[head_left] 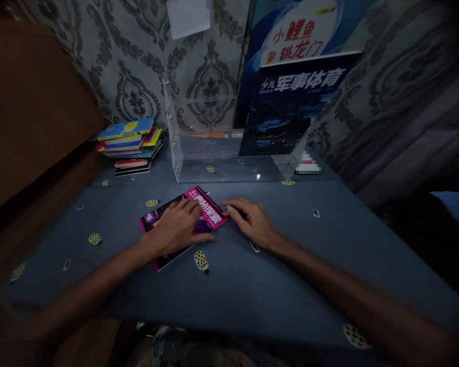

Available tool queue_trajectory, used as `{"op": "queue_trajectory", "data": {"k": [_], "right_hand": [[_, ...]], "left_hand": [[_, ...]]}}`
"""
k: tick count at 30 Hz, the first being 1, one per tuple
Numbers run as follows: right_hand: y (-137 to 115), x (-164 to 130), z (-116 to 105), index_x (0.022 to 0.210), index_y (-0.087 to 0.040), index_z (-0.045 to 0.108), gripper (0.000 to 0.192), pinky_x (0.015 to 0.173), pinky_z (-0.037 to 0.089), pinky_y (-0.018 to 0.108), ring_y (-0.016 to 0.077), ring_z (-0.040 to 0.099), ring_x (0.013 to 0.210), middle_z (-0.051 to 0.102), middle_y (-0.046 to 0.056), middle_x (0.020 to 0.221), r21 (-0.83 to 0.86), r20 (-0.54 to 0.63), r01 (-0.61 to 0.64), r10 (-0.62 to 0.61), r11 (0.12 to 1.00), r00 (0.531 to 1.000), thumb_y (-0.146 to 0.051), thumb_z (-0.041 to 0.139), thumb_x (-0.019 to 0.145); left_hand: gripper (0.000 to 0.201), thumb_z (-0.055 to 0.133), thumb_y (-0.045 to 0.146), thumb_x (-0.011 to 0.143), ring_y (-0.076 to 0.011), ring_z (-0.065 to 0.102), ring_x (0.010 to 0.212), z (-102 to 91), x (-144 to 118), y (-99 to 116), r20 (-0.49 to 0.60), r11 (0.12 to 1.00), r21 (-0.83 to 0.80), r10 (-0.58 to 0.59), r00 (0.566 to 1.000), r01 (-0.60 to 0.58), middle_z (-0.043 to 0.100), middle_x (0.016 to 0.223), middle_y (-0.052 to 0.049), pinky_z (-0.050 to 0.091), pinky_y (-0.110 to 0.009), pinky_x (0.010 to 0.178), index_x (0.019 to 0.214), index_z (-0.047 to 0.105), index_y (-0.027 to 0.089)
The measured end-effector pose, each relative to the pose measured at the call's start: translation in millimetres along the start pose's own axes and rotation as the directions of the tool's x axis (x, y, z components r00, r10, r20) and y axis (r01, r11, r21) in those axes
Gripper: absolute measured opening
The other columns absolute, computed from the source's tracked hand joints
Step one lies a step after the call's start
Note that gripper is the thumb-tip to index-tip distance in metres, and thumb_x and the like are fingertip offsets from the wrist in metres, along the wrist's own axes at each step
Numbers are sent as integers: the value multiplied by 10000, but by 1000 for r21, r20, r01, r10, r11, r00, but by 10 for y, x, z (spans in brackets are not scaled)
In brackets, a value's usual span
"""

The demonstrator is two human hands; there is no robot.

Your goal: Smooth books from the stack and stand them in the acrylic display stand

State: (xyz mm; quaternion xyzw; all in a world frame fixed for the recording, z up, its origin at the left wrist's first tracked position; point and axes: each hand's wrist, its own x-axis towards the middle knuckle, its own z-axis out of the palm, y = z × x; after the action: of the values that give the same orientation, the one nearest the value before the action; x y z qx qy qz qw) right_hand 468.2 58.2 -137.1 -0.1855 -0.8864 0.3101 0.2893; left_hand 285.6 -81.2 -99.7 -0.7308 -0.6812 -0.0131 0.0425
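Observation:
A thin book point(210, 216) with a dark purple cover, a magenta border and white Chinese lettering lies at an angle on the table. My left hand point(178, 224) rests palm down across its cover, fingers spread out and thumb pointing right. At the book's right corner, the thumb and forefinger of my right hand point(252, 219) come together on the edge. The cover's middle is hidden under my left hand.
Behind the book stands a clear acrylic rack point(176, 153). A dark blue book point(286, 112) and a larger blue book point(283, 35) lean upright in it. At the back left is a book stack point(132, 145). A patterned cloth point(290, 295) covers the table.

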Motion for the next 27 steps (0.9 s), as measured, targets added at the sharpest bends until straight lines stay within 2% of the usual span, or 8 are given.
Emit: {"op": "queue_trajectory", "data": {"k": [2,5,9,18,22,27], "right_hand": [[18,-10,-7,1135,-171,718,330,714,509,320,207,699,753,775,53,817,83,1,-64,64,994,998,-302,458,980],[27,-2,-20,1156,-159,712,345,673,504,300,188,695,687,782,45,792,160,19,-103,101,982,995,-314,462,975],[34,-2,-37,1152,-167,715,332,686,513,298,188,700,724,787,48,828,207,-9,-113,118,972,993,-310,478,969],[48,-17,-55,1134,-168,712,314,736,526,310,202,711,797,782,56,865,221,-104,-27,52,975,993,-313,474,987],[48,-35,-42,1135,-179,717,298,759,527,311,191,698,802,770,53,884,152,-84,2,11,988,996,-273,483,977],[61,-62,-14,1097,-171,737,293,853,515,397,243,677,877,758,96,904,-74,-3,137,-137,988,991,-257,482,983]], "left_hand": [[592,628,591,897,-351,544,1266,-13,13,158,28,999,49,-12,1000,11,588,1362,-198,479,-482,1025,1233,596,105],[391,605,434,945,-325,584,1181,-26,40,270,69,993,113,-30,997,22,633,1267,-175,549,-437,908,1164,629,111],[267,555,333,977,-306,639,1082,-25,73,282,70,988,150,31,997,-41,681,1153,-167,579,-415,842,1059,660,102],[240,501,267,1000,-282,711,960,-1,90,236,-27,984,152,97,995,-92,732,1020,-139,595,-369,729,977,687,116],[264,499,290,1001,-294,703,992,33,72,262,-15,982,172,83,996,-79,733,1052,-142,597,-378,723,990,694,112],[305,540,380,995,-287,678,1056,21,53,251,1,987,147,57,998,-56,714,1151,-144,581,-371,786,1047,689,119]]}}
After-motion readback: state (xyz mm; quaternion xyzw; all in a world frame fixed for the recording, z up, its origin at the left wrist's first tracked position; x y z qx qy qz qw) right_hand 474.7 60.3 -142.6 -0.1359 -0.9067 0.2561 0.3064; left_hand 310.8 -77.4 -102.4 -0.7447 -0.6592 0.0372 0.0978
